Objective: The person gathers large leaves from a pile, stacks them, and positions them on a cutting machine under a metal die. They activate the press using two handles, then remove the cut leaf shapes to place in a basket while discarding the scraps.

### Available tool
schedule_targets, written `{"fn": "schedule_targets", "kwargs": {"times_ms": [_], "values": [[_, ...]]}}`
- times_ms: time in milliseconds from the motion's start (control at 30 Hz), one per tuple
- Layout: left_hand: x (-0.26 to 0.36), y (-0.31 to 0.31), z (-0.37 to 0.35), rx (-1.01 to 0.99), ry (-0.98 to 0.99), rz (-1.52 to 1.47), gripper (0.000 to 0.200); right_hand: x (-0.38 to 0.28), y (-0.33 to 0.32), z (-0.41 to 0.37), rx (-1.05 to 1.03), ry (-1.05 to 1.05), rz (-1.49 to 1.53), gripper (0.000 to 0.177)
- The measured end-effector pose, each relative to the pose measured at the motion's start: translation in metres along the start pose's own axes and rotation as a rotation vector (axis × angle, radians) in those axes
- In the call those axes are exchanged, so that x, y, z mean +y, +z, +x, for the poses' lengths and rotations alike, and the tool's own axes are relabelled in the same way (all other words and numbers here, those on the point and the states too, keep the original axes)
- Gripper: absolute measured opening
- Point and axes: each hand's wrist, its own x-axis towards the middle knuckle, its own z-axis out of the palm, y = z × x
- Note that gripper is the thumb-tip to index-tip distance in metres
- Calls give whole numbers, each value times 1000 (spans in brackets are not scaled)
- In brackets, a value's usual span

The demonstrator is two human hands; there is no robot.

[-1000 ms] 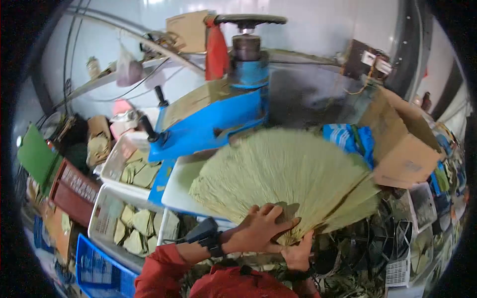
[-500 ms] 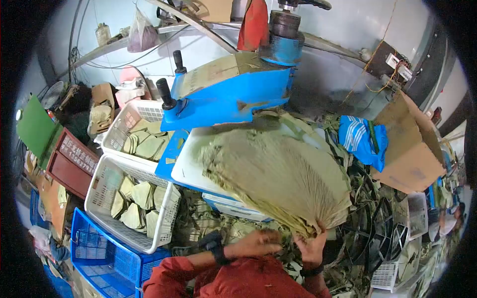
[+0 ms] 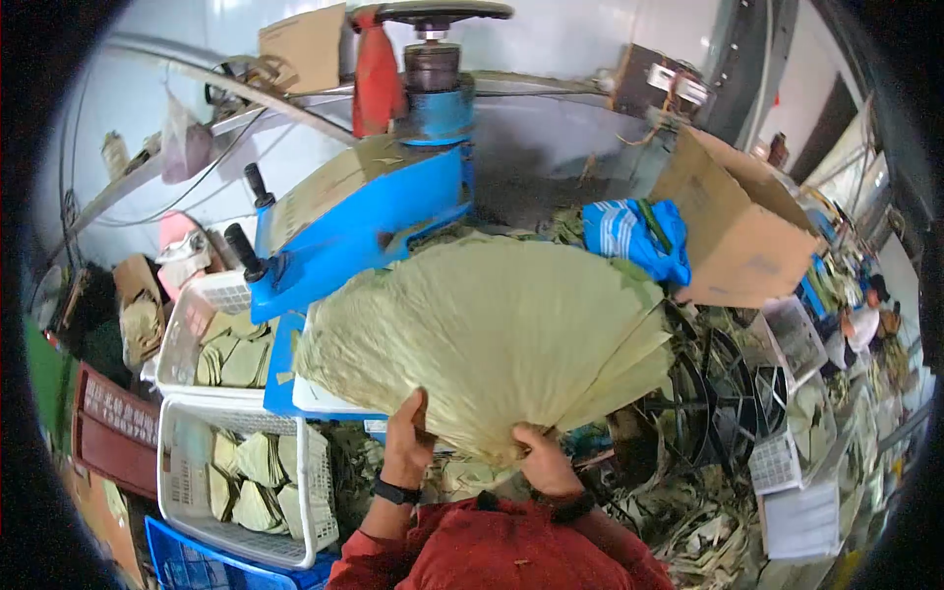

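Note:
A large fan-shaped stack of pale green dried leaves (image 3: 492, 324) spreads over the white board of the blue press machine (image 3: 364, 206). At its narrow base, my right hand (image 3: 546, 464) grips the leaves, thumb on top. My left hand (image 3: 407, 444) is at the stack's lower left edge with its thumb raised along the leaves; its other fingers are hidden, so its hold is unclear. The stack hides most of the board.
White baskets (image 3: 169, 472) with cut leaf pieces stand at the left, above a blue basket (image 3: 211, 565). A cardboard box (image 3: 733, 231) and a blue bag (image 3: 639, 236) lie at the right. Black frames (image 3: 723, 393) stand nearer. A person works at the far right.
The view has turned right. My left hand has moved from over my lap up to the stack's lower left edge. The leaf stack now lies more evenly fanned in front of me.

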Motion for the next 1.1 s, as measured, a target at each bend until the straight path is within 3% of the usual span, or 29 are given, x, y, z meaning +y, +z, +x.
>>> {"fn": "schedule_targets", "kwargs": {"times_ms": [33,67,133,167,267,300,400,433,533,600,667,733,767,833,900,967,1100], "values": [[-10,-22,8,72,-23,7,24,48,13,1,3,156,403,42],[-13,-31,10,144,-41,12,19,42,4,-3,7,162,437,40],[-22,-60,13,104,-46,24,17,27,-14,-13,18,175,506,38],[-26,-73,12,94,-52,30,16,30,-17,-5,68,207,729,38],[-26,-65,6,103,51,136,16,66,-21,9,203,266,786,37],[-19,-59,7,65,54,101,13,-8,-28,6,231,289,564,36],[12,-34,12,3,167,27,11,-16,-41,23,243,-127,61,32],[34,-19,-8,-168,204,30,13,-35,-47,33,240,-68,497,33],[70,55,-48,-200,405,74,32,-106,-61,38,149,-125,989,43],[85,62,-57,-339,476,35,46,-136,-67,31,18,-172,1277,47],[96,45,-41,-397,508,8,57,-117,-71,41,87,-295,916,51],[104,57,-41,-521,549,-7,60,-151,-69,38,54,-276,1387,51],[109,63,-38,-507,548,0,59,-140,-72,42,-106,-357,1519,48],[116,58,-41,-433,533,33,58,-119,-73,44,73,-386,908,47],[119,66,-39,-477,535,43,57,-127,-81,59,85,-422,858,46],[121,67,-41,-501,542,79,56,-133,-66,61,-48,-368,1429,46],[124,75,-44,-508,512,113,56,-147,-63,56,71,-296,1283,45]]}}
